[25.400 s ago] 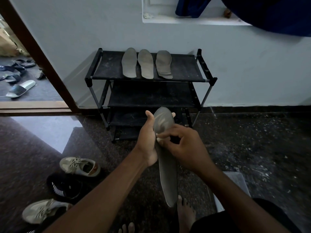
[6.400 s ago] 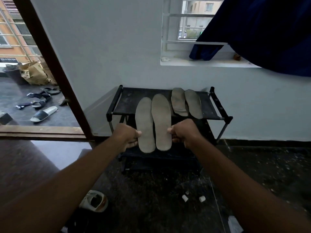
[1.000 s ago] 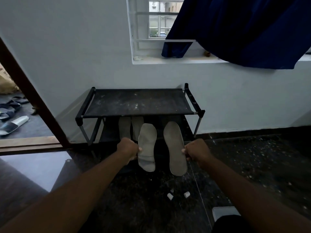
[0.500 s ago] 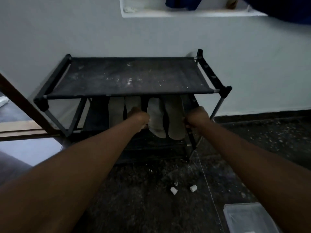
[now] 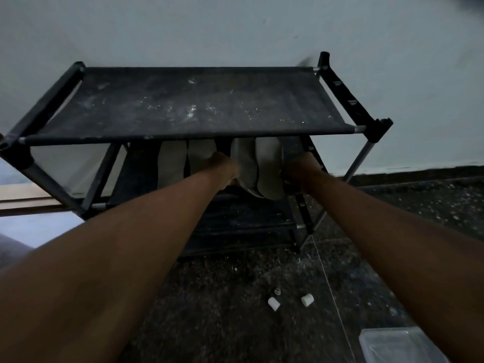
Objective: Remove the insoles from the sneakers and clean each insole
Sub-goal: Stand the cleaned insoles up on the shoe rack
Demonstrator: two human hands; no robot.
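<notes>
Under the top shelf (image 5: 196,108), two insoles (image 5: 269,170) between curled fists — left hand (image 5: 225,166), right hand (image 5: 301,171) each gripping one.

**Four pale insoles on the middle shelf**

Four flat, pale grey insoles lie lengthwise on the middle shelf (image 5: 136,179), their far ends hidden under the top shelf (image 5: 199,106). The first insole (image 5: 171,163) and second insole (image 5: 200,157) sit side by side on the left. The third insole (image 5: 245,166) and fourth insole (image 5: 269,171) lie close together on the right, rounded near ends jutting past the shelf's front edge. The left hand (image 5: 225,166) grips the third, the right hand (image 5: 301,170) the fourth.
</notes>
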